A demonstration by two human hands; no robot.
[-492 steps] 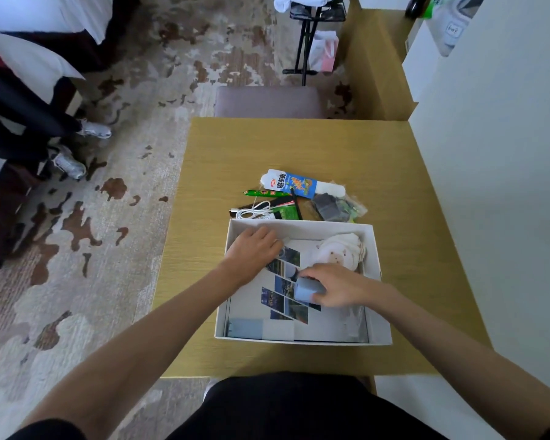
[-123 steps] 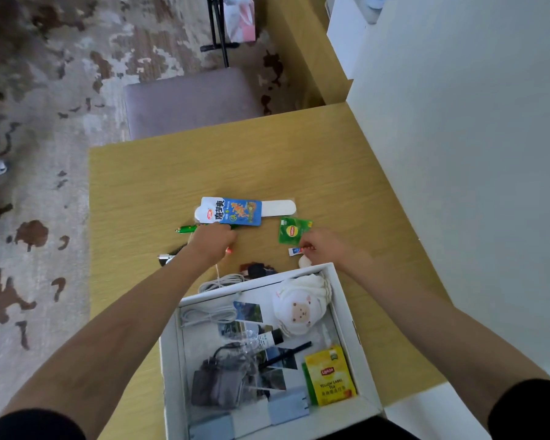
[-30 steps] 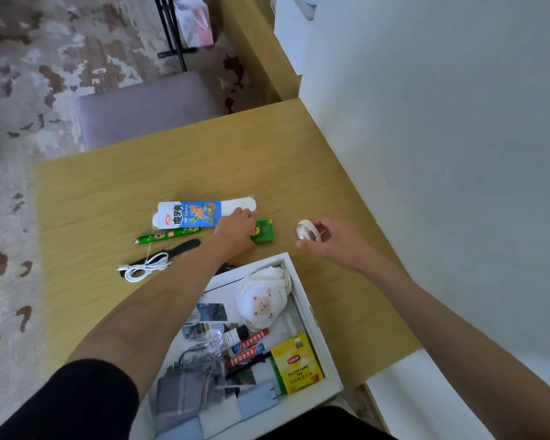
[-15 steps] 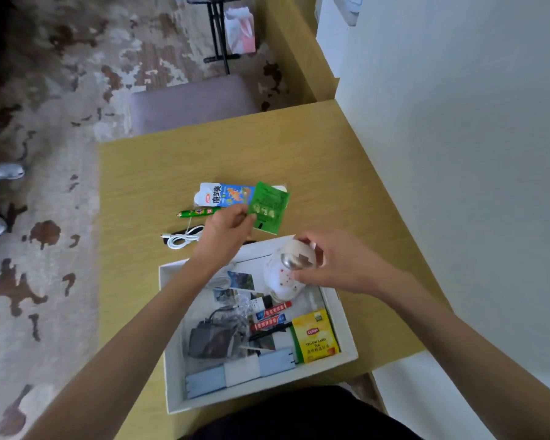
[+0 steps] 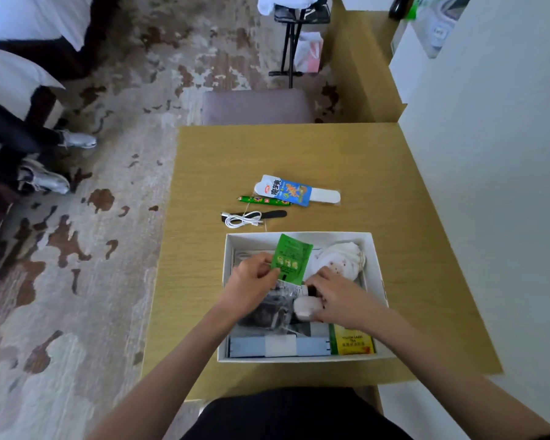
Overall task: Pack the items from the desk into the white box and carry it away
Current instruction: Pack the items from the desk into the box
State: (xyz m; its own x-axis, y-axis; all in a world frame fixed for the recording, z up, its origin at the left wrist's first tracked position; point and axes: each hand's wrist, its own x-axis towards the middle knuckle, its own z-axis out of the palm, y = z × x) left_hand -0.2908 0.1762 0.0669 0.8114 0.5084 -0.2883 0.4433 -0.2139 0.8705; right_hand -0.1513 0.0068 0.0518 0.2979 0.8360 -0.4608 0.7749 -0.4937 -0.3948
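I see my left hand (image 5: 251, 282) pinching a green sachet (image 5: 291, 258) above the white box (image 5: 377, 268), which sits at the near side of the worktop (image 5: 394, 185). My right hand (image 5: 334, 296) grips a small white round object (image 5: 305, 308) inside it. A snack packet (image 5: 286, 192), green pen (image 5: 261, 200) and white cable (image 5: 243, 219) lie beyond the box.

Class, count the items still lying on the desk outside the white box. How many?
4, all beyond the box: a blue snack pack, a green stick before it, a white cable, and a black strip under it.
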